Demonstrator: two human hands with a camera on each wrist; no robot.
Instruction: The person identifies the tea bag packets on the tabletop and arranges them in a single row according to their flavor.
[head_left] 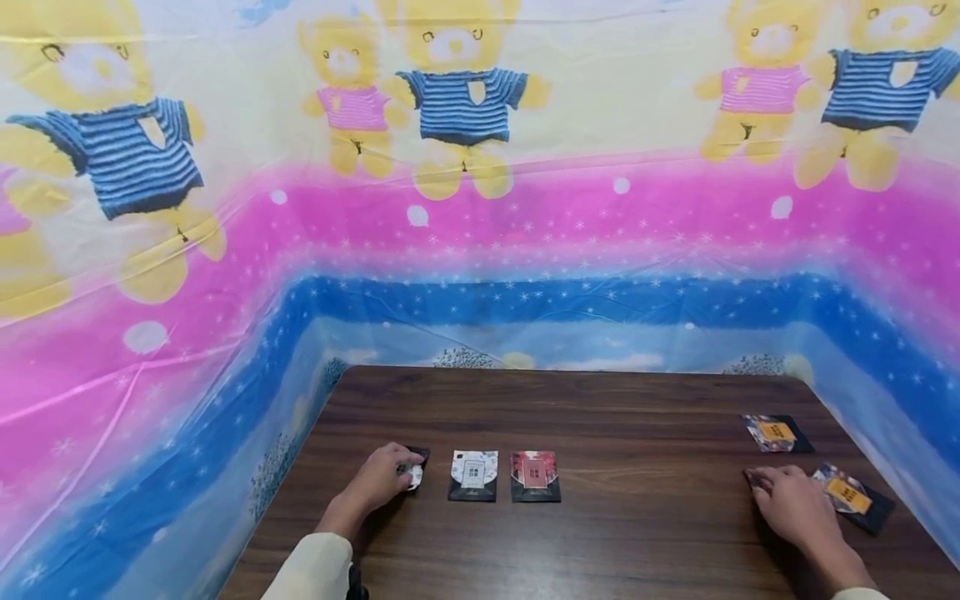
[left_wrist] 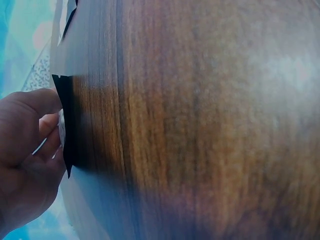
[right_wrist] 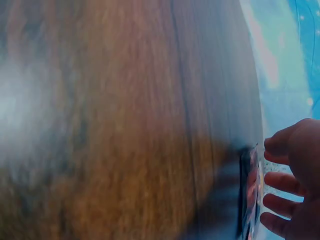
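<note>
In the head view my left hand (head_left: 382, 477) is at the left of the table and grips a black-and-white sachet (head_left: 415, 477). Its dark lower edge (left_wrist: 67, 127) shows beneath my thumb in the left wrist view. On the right, my right hand (head_left: 797, 507) is low over the table. The right wrist view shows its fingers spread and bent down beside a dark, reddish sachet (right_wrist: 250, 197). Contact there is hard to make out, and in the head view the hand hides most of this sachet.
A white-and-black sachet (head_left: 473, 476) and a red-and-black one (head_left: 536, 476) lie side by side on the brown wooden table (head_left: 630, 533). Two orange-labelled sachets lie at the right, one farther back (head_left: 777, 433), one beside my hand (head_left: 853, 497). A bear-printed cloth (head_left: 465, 225) surrounds the table.
</note>
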